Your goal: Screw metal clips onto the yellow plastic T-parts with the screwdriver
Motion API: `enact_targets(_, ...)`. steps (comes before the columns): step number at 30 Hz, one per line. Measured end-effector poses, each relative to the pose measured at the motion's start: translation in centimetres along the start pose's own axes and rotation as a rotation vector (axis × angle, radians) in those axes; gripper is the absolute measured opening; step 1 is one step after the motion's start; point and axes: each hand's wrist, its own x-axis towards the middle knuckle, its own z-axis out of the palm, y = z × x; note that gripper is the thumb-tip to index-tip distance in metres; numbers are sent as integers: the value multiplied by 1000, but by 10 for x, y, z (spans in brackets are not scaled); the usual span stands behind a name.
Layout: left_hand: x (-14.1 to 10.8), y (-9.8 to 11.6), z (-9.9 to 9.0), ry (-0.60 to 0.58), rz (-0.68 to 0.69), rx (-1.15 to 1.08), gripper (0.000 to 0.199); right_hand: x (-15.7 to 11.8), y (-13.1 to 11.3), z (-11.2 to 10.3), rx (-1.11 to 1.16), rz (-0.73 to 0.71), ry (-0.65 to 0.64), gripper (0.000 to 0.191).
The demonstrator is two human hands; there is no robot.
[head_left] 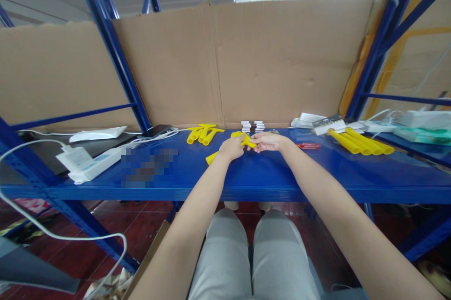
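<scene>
My left hand [231, 147] and my right hand [266, 142] meet over the middle of the blue shelf. Both have their fingers closed on a yellow T-shaped plastic piece [248, 141]. A yellow tube end [211, 158] sticks out left of my left wrist; whether it belongs to the same piece is hidden. Just behind my hands stands a stack of small white bundles with dark bands [252, 127]. Several similar yellow T-shaped pieces [204, 134] lie to the left. Red slim tools [309, 146] rest right of my right hand.
More yellow tubes [362, 142] lie at the right beside a small box [329, 124]. A white power strip [98, 166] with a plugged-in charger and cables occupies the left. Cardboard [282, 60] walls the back; blue posts [116, 46] frame the blue shelf [260, 177].
</scene>
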Motion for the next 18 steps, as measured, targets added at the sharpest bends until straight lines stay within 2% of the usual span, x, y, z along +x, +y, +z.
enact_targets(11,0,-2,0,55,-3,-22,44,-1,-7,8,-42,20,94,20)
enact_targets(18,0,-4,-1,63,6,-13,44,0,-6,9,-62,17,100,14)
